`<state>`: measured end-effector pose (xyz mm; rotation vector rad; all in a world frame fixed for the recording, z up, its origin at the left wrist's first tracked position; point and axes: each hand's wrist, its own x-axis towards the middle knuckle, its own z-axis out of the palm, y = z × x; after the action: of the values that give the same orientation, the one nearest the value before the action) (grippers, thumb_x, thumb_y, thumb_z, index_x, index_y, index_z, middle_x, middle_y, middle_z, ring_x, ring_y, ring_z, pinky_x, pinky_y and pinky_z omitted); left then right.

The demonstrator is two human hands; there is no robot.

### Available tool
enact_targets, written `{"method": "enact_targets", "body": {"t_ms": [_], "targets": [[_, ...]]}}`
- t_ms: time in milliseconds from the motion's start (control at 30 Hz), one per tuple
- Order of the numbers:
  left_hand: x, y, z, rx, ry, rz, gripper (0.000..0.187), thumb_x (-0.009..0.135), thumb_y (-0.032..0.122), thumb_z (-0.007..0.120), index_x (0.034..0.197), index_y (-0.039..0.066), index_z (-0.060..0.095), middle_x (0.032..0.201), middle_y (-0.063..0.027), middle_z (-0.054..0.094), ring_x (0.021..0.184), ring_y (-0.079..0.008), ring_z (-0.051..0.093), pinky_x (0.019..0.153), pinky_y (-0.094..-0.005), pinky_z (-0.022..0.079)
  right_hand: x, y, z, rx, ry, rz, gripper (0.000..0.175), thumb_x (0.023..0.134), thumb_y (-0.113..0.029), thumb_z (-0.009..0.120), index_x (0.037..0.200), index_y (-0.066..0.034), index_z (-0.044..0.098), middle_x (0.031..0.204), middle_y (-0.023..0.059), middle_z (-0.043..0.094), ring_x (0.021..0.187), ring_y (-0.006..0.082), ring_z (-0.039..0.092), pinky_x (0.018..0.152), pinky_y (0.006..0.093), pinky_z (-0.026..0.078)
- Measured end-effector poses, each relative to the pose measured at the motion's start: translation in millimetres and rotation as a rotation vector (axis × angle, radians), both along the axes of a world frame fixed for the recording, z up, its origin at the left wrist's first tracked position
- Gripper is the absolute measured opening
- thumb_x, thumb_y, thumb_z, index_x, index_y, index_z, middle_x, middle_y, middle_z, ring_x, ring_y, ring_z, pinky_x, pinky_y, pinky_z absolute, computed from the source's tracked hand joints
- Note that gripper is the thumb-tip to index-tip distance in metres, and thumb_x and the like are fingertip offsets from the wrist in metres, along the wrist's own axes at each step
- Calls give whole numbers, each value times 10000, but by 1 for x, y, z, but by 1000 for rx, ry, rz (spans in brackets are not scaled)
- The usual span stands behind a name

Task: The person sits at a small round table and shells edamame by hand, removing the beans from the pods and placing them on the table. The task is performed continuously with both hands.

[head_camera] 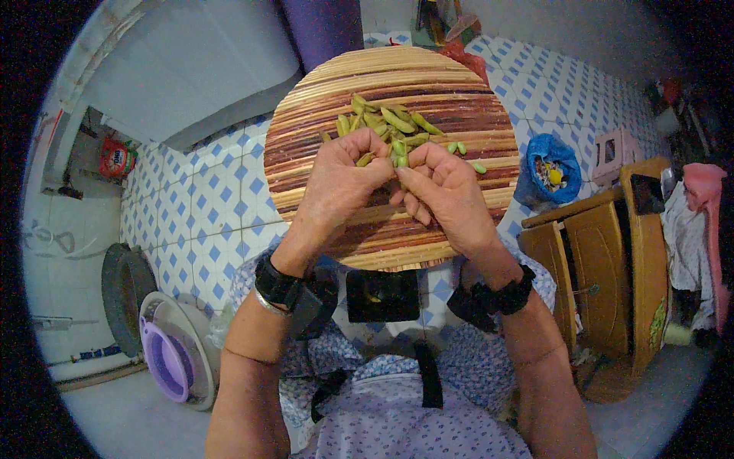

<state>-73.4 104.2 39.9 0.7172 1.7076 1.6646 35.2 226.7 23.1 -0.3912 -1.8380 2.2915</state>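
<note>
Both my hands meet over a round table (390, 252) with a striped, slatted-looking top. The fingertips of my left hand (352, 172) and my right hand (447, 192) pinch together at a green soybean pod (401, 156). My fingers partly cover it. Another small pod (365, 159) shows in the gap of my left hand; whether it is held or lies on the table I cannot tell. Just beyond my hands lies a loose pile of green soybean pods (395, 119). A few shelled green beans (453, 147) rest right of the pile, with one bean (479, 167) nearer my right wrist.
On the tiled floor (215, 189) to the right stands a blue plastic bag (553, 143) with scraps inside. Wooden furniture (599, 281) is close to my right arm. A purple basin (166, 358) and a larger pale basin (200, 344) lean at left. A black object (383, 295) sits below the table's near edge.
</note>
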Motion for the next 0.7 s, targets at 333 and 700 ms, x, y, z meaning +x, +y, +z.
{"method": "enact_targets", "body": {"t_ms": [333,700], "targets": [[-13,-6,-2,-35,-204,-87,35,839,112,553,825,93,527,638,47,534,446,-26,403,408,-180,295,0,0,1,-328,30,87,190,959,-220,484,1002,-37,502,731,50,594,525,46,503,429,159,368],[-7,0,-2,110,-288,-36,95,904,191,577,890,99,562,656,73,488,440,7,328,384,-161,195,-1,-4,-1,-88,32,23,200,955,-226,492,994,-30,497,722,47,590,514,51,501,418,162,384]]}}
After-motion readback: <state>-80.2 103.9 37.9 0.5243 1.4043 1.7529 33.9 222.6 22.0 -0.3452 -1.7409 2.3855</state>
